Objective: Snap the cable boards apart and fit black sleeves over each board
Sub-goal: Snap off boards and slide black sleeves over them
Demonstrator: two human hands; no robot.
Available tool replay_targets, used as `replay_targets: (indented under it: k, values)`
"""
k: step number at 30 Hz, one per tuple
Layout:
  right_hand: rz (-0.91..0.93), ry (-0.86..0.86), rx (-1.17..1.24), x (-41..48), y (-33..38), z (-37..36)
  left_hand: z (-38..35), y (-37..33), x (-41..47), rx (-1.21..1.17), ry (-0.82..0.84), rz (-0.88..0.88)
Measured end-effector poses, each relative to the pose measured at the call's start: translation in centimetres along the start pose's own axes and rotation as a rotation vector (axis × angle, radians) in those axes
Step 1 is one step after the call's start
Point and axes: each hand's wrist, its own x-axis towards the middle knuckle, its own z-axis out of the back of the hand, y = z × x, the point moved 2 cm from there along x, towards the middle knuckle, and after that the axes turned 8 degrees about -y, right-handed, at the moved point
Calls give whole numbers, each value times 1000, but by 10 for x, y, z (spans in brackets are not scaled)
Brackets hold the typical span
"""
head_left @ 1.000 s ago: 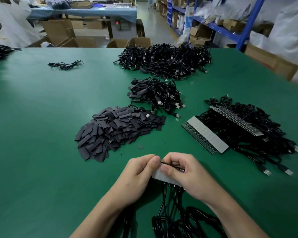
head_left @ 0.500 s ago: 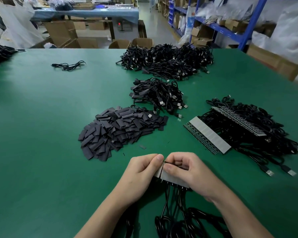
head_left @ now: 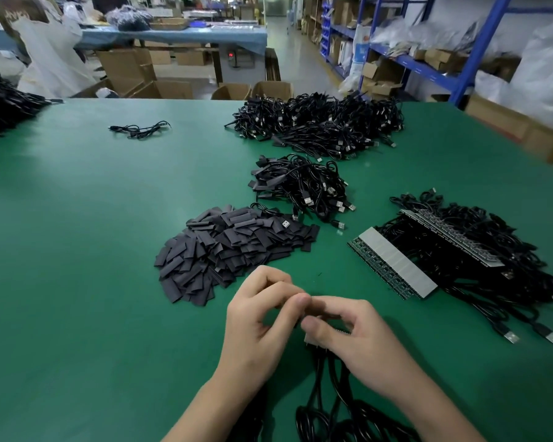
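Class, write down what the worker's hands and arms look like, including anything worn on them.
The left hand and right hand are both bare, with no gloves, rings or watch showing. The forearms are bare too, and no sleeves are in view.

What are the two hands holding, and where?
A strip of cable boards. The right hand pinches its upper edge; the left hand reaches its left end, but blur hides whether it grips.
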Motion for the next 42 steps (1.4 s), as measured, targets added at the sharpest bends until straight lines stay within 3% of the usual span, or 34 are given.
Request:
replay_targets:
  k: [7,10,14,16,19,24,27,33,38,42]
  values:
    - [-9,39,233,-2,9,-7,-1,-14,1,50,-58,-62]
    - [-2,-5,285,-4,15,1,7,-13,9,21,-98,0]
    - [-23,-26,848,-5,34,26,17,11,37,225,-79,170]
    - [36,-45,984,-4,47,46,21,29,57,371,-41,221]
    - [103,-106,763,-2,67,75,25,51,88,512,-41,204]
    - [-5,-218,-106,8,57,67,18,86,129,772,149,125]
    - [-49,-225,-355,14,32,42,14,100,138,891,245,152]
    - [-84,-274,-352,17,-4,23,15,105,145,911,230,110]
    - [-63,-265,-327,13,-12,21,19,114,146,819,192,188]
    - [-38,-266,-312,13,-14,21,21,116,142,821,148,129]
